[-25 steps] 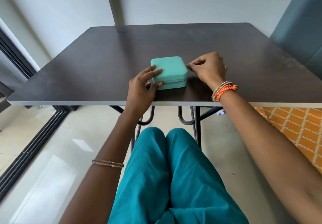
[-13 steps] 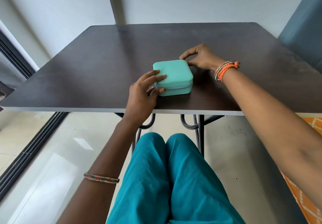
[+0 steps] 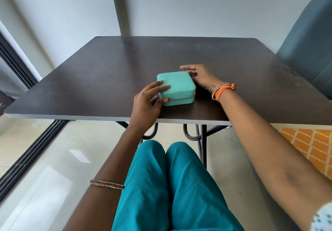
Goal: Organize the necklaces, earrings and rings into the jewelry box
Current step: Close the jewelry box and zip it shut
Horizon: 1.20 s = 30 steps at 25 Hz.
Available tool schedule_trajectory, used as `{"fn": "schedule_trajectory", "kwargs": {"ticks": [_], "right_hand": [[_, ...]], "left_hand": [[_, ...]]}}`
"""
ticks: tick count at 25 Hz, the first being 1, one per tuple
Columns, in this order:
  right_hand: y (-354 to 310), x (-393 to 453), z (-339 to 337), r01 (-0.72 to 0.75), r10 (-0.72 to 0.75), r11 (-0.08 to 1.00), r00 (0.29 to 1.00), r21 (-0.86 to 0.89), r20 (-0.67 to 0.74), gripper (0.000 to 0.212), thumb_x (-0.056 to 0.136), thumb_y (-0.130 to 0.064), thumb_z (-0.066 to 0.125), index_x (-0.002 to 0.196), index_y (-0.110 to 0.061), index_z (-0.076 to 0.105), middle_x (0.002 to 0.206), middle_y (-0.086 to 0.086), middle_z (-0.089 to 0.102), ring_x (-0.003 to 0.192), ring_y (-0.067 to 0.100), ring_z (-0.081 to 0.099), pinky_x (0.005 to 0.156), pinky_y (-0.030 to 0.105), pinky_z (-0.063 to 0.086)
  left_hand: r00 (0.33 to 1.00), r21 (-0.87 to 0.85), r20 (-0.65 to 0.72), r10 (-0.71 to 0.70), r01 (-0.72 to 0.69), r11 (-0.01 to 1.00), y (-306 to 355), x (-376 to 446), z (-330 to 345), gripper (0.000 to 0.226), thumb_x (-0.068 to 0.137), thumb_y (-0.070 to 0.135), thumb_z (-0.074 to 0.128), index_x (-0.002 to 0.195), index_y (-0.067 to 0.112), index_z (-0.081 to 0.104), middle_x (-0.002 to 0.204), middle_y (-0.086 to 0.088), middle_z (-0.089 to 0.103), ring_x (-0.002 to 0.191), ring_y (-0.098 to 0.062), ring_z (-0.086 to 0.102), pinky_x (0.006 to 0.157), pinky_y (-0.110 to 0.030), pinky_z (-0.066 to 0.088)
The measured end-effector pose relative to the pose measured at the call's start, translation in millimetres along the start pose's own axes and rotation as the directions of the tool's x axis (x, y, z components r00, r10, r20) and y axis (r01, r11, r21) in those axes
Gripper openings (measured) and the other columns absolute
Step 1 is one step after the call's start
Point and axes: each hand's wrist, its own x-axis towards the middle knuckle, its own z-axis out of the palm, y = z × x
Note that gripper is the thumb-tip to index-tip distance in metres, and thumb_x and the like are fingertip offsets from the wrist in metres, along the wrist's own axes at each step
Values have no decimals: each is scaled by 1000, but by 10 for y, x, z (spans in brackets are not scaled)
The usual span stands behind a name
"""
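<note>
Jewelry box, mint-green square zippered case (image 3: 177,86), lid closed, near front edge of dark brown rectangular table (image 3: 107,72). Left hand (image 3: 147,103) steadies its near-left corner with straight fingers on lid and side. Right hand (image 3: 201,75) at far-right corner, fingertips hidden; grip cannot be told. Grey-blue chair (image 3: 309,47) right; orange patterned rug (image 3: 312,148) below.

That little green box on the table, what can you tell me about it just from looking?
The jewelry box is a small, squarish mint-green case with rounded corners and a smooth, matte cover, perhaps faux leather. A zipper seam runs round its side, and the lid is down. It lies flat on the dark table, near the front edge. The left hand rests fingers on the lid's near-left corner, thumb against the side. The right hand reaches round the far-right corner; what its fingertips do there is hidden.
</note>
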Motion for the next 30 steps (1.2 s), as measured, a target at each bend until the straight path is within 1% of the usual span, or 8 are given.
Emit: {"fn": "schedule_trajectory", "kwargs": {"ticks": [3,6,11,14,16,20,23,30], "right_hand": [[6,-160,37,-37,43,997,994,61,-102,37,90,6,56,126,3,54,119,23,62,104,17,58,101,29,44],[42,-385,62,-27,29,1000,988,15,-150,26,93,-2,53,118,-1,63,119,14,65,109,20,59,101,31,44],[70,-760,234,-43,46,999,943,18,-330,36,95,-32,43,100,-8,70,106,13,70,95,15,60,85,34,48],[-115,-996,389,-82,76,997,961,-14,-265,42,98,-35,38,94,-4,66,87,15,67,74,15,53,63,30,38],[-245,-957,463,-99,118,989,974,109,-194,37,97,-34,38,95,-12,68,89,7,67,81,16,58,71,31,44],[-544,-300,570,-105,174,816,982,568,-68,31,98,-9,34,102,-12,65,93,1,63,85,9,57,73,16,46],[-710,479,656,-80,125,898,989,433,-78,33,92,1,36,110,21,54,70,-1,48,55,-1,35,50,15,29],[-663,2240,1034,-154,150,969,988,191,38,37,80,8,35,52,-16,41,36,-18,34,52,7,26,50,23,18]], "left_hand": [[1000,-35,-16,-19,19,999,53,-39,-26,42,87,12,64,127,20,57,139,4,49,120,-2,47,97,-17,46],[969,-326,-39,-244,218,920,109,-42,-96,47,93,24,58,137,17,45,136,4,49,117,-10,51,85,-20,54],[868,-523,70,-492,452,723,172,88,-154,27,99,30,45,80,14,57,86,-9,55,83,-20,53,72,-23,49],[858,-485,113,-502,489,726,183,108,-68,27,97,31,49,98,11,67,92,-4,68,89,-16,64,82,-26,55],[862,-456,47,-504,467,758,73,227,-56,32,94,30,56,113,7,67,99,-6,71,95,-19,67,90,-36,54],[886,-416,-97,-454,379,827,-160,852,-420,29,93,22,59,113,3,67,95,-5,68,87,-14,60,91,-35,49],[893,-416,-108,-438,359,836,-429,1464,-727,25,97,15,51,118,5,60,86,0,63,66,1,59,70,-17,51],[837,-370,-151,-525,445,816,-1571,2742,-980,28,100,12,43,116,-4,59,100,-10,54,83,-13,51,68,-11,48]]}}
